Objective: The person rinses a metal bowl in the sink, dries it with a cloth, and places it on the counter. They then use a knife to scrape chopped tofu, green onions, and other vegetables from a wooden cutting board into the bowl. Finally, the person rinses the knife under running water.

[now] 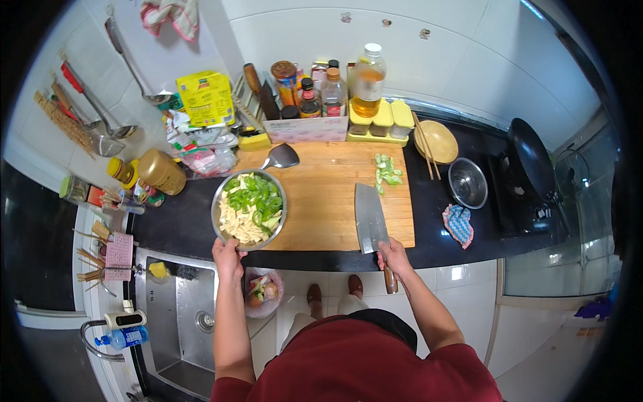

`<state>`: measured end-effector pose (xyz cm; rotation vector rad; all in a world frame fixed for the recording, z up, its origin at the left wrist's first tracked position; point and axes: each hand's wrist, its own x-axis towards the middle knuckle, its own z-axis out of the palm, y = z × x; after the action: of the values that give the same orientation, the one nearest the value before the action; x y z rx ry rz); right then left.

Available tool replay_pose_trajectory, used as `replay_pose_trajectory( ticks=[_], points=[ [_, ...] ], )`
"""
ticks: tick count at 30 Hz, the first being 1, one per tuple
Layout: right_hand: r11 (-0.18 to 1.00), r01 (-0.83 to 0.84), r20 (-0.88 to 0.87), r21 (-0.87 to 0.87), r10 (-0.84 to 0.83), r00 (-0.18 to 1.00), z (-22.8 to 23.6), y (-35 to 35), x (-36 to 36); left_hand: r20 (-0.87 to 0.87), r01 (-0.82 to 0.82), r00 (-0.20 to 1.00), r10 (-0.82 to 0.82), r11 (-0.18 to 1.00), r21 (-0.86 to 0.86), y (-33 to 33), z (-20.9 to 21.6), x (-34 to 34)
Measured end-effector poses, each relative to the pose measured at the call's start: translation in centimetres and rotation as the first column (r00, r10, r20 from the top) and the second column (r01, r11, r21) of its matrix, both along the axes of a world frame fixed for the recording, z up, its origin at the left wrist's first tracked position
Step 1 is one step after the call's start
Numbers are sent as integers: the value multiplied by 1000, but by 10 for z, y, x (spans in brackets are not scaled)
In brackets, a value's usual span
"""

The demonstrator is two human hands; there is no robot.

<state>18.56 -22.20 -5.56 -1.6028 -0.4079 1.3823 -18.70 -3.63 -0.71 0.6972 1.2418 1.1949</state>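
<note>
My left hand (229,260) pinches the near rim of a metal bowl (284,213), which sits over the left front corner of the wooden cutting board (321,204). In the bowl lie pale yellowish strips (240,222) with sliced green peppers (256,193) on top. A cleaver (370,218) is in my right hand (394,260), its handle gripped and its broad blade over the board's right side. Beyond the blade, a small heap of sliced green pieces (387,171) lies on the board. Whether the blade touches the wood I cannot tell.
A spatula (281,156) rests at the board's far left. Bottles and jars stand behind in a box (308,128). To the right are a yellow bowl (439,141) with chopsticks, an empty metal bowl (467,182), a cloth (458,225) and a wok (532,157). A sink (191,301) lies lower left.
</note>
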Motion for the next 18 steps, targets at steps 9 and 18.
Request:
replay_pose_trajectory(
  ticks=[9,18],
  points=[
    [963,-268,91,7,266,960,-42,7,-73,-28,197,980,-199,978,-69,42,-21,135],
    [941,-334,48,56,332,942,-29,61,-151,-306,275,901,-308,950,-146,38,-33,208]
  ],
)
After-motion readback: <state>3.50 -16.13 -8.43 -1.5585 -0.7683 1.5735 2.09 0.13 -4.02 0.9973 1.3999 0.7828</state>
